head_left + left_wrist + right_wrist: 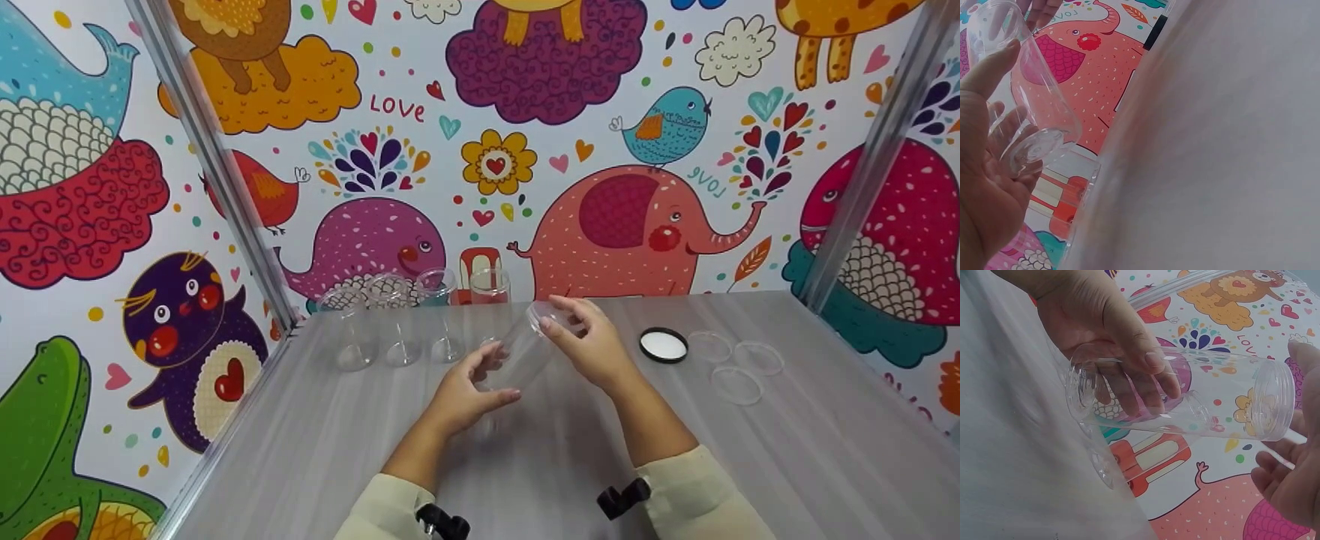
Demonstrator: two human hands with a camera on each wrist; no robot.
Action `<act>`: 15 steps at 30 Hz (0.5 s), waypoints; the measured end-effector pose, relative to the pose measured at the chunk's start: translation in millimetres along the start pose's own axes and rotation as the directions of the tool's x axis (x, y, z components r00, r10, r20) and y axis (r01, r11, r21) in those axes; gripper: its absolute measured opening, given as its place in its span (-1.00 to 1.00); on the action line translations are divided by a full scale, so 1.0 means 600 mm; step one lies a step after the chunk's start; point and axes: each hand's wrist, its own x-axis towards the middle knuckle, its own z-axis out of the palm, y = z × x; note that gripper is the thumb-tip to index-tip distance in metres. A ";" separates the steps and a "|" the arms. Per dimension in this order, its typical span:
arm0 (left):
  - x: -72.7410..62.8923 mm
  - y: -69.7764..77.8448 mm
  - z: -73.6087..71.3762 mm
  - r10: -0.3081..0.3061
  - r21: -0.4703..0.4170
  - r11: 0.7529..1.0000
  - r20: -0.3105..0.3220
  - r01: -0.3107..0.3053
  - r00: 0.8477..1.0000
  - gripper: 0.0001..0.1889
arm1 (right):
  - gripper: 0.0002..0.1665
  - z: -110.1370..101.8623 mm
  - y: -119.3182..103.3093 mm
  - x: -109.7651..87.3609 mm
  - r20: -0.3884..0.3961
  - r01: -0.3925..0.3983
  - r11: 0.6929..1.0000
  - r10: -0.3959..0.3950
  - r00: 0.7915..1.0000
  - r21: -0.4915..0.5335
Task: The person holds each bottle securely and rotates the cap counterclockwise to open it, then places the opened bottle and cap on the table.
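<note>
Both hands hold a clear plastic jar (517, 356), tilted above the grey table, its upper end leaning to the right. My left hand (459, 390) grips the lower part, thumb on one side and fingers on the other. Around the upper end curl the fingers and thumb of my right hand (589, 341). In the right wrist view, the jar (1213, 394) shows a ridged band at the end beside the right hand (1297, 478). The left wrist view shows the round base of the jar (1039, 146) near the left palm.
Several similar clear jars (356, 356) stand in a row at the table's back left. To the right lie a black-rimmed lid with a white face (664, 346) and three clear rings or lids (736, 401). A wall with animal pictures (615, 225) borders the table's back.
</note>
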 end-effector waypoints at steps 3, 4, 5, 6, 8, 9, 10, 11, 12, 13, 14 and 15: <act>0.001 -0.001 0.000 0.006 -0.001 1.000 0.000 -0.006 1.000 -0.11 | -0.30 0.001 0.002 0.001 -0.017 -0.003 1.000 0.002 1.000 -0.021; 0.001 -0.001 0.000 0.009 0.001 1.000 0.001 -0.009 1.000 -0.12 | -0.31 0.001 0.002 0.002 -0.026 -0.004 1.000 0.003 1.000 -0.026; 0.001 -0.001 0.000 0.014 0.004 1.000 0.002 -0.014 1.000 -0.11 | -0.32 0.001 0.002 0.002 -0.031 -0.008 1.000 0.007 0.999 -0.028; 0.001 -0.001 0.000 0.016 0.005 1.000 0.002 -0.016 1.000 -0.11 | -0.33 0.001 0.001 0.002 -0.035 -0.010 1.000 0.009 0.999 -0.030; 0.001 -0.001 0.000 0.020 0.007 1.000 0.003 -0.020 1.000 -0.11 | -0.35 0.000 0.000 0.001 -0.039 -0.019 0.999 0.018 0.999 -0.031; 0.001 -0.001 0.000 0.021 0.008 1.000 0.002 -0.021 1.000 -0.11 | -0.36 0.000 -0.001 0.001 -0.038 -0.023 0.999 0.021 0.999 -0.031; 0.002 -0.001 0.000 0.021 0.008 1.000 0.002 -0.021 1.000 -0.11 | -0.36 0.000 -0.002 0.001 -0.035 -0.026 0.999 0.025 0.999 -0.029; 0.002 -0.002 0.000 0.019 0.009 1.000 0.001 -0.019 1.000 -0.11 | -0.36 0.000 -0.002 0.001 -0.030 -0.029 0.999 0.029 0.999 -0.026; 0.002 -0.003 0.000 0.016 0.009 1.000 0.001 -0.016 1.000 -0.11 | -0.36 -0.001 -0.002 0.001 -0.026 -0.032 0.999 0.031 0.999 -0.024; 0.002 -0.003 0.000 0.012 0.010 1.000 0.001 -0.012 1.000 -0.11 | -0.37 -0.001 -0.003 0.001 -0.021 -0.035 0.999 0.034 0.999 -0.021; 0.002 -0.003 0.000 0.010 0.011 1.000 0.001 -0.010 1.000 -0.11 | -0.37 -0.002 -0.003 0.001 -0.017 -0.035 0.999 0.035 0.999 -0.015; 0.002 -0.003 0.000 0.009 0.013 1.000 0.001 -0.009 1.000 -0.10 | -0.38 -0.002 -0.003 0.001 -0.013 -0.033 0.999 0.033 0.999 -0.007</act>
